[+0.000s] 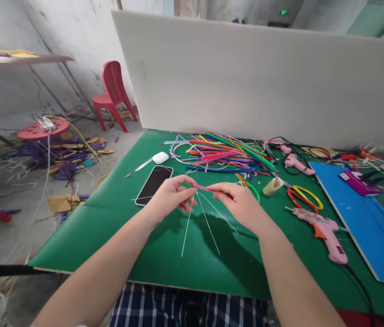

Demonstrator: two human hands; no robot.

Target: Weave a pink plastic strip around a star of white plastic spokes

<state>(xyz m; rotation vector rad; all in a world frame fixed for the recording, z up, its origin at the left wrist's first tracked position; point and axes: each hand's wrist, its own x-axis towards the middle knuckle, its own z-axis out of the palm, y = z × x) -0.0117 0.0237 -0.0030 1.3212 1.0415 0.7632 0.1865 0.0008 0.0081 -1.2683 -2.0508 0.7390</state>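
My left hand (pixel 171 193) is closed above the green table, pinching the spot where several thin pale wires (pixel 206 222) meet and spread out like spokes. One end of a pink pipe cleaner (pixel 204 187) sits at this same joint, by my left fingertips. My right hand (pixel 239 202) is closed on the other end of the pipe cleaner, a short way to the right. A phone (pixel 154 184) lies just left of my left hand. Behind both hands is a heap of coloured pipe cleaners (pixel 219 154).
A pink glue gun (pixel 324 229) and yellow-and-red-handled scissors (pixel 306 197) lie to the right, near a blue board (pixel 355 218). A cream tube (pixel 272 186) stands closer in. A white earphone case (pixel 160 157) lies behind the phone. A white panel (pixel 263 81) closes off the back edge.
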